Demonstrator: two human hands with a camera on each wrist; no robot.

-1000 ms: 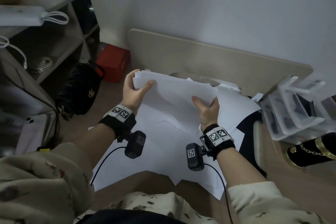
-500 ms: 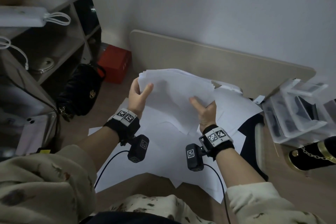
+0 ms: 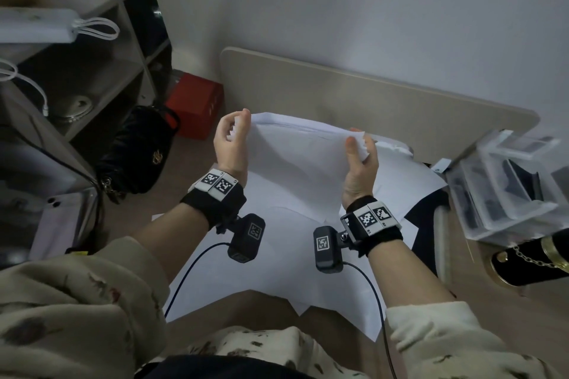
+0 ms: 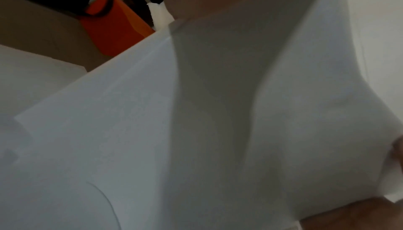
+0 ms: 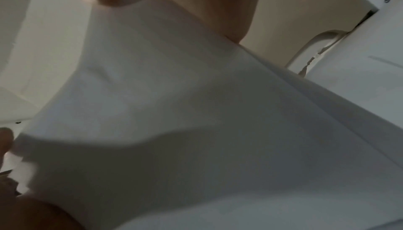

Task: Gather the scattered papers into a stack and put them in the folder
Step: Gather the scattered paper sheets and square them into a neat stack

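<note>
I hold a stack of white papers (image 3: 298, 160) up above the wooden surface (image 3: 261, 308), its top edge level. My left hand (image 3: 231, 135) grips its left edge with curled fingers. My right hand (image 3: 358, 152) grips the right edge, thumb in front and fingers behind. Several more white sheets (image 3: 277, 261) lie spread out underneath. A dark folder (image 3: 426, 218) shows at their right, partly covered. Both wrist views are filled by the held sheets (image 4: 196, 130) (image 5: 196, 113), with part of each hand at the top.
A beige board (image 3: 338, 92) leans on the wall behind. A red box (image 3: 194, 108), a black handbag (image 3: 138, 148) and a shelf unit (image 3: 92, 71) stand at the left. A clear plastic organizer (image 3: 508, 191) and a black gold-trimmed bottle (image 3: 529, 261) lie at the right.
Both hands have slid outward to the stack's side edges and risen a little. The stack now hangs wider between them, with its top edge straighter.
</note>
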